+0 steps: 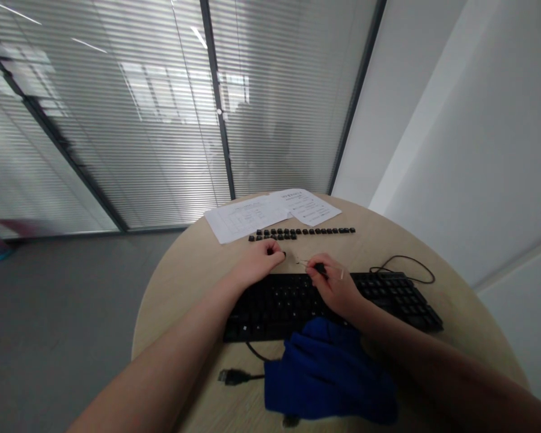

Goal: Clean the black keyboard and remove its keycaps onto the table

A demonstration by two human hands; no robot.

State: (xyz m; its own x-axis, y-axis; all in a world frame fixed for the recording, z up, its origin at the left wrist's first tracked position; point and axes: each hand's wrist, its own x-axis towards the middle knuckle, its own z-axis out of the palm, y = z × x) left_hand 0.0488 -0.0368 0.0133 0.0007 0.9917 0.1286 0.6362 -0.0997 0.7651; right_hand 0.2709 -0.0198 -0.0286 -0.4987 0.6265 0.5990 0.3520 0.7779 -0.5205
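Note:
A black keyboard [270,300] lies across the round table. Above its back edge, my left hand [262,260] pinches a small black keycap [284,255] at its fingertips. My right hand [333,282] is closed round the black handle of a wire keycap puller [319,268], whose thin wire ends point left toward the keycap with a gap between. Behind my hands, black keycaps [318,231] stand in a long row, with a shorter row in front at the left. Part of the keyboard is hidden under my right hand and forearm.
Printed papers [243,218] lie at the table's far edge. A blue cloth [324,376] is bunched in front of the keyboard, beside a USB plug [233,377]. A black cable [410,258] loops behind the keyboard's right part. Blinds and a white wall stand beyond the table [162,300].

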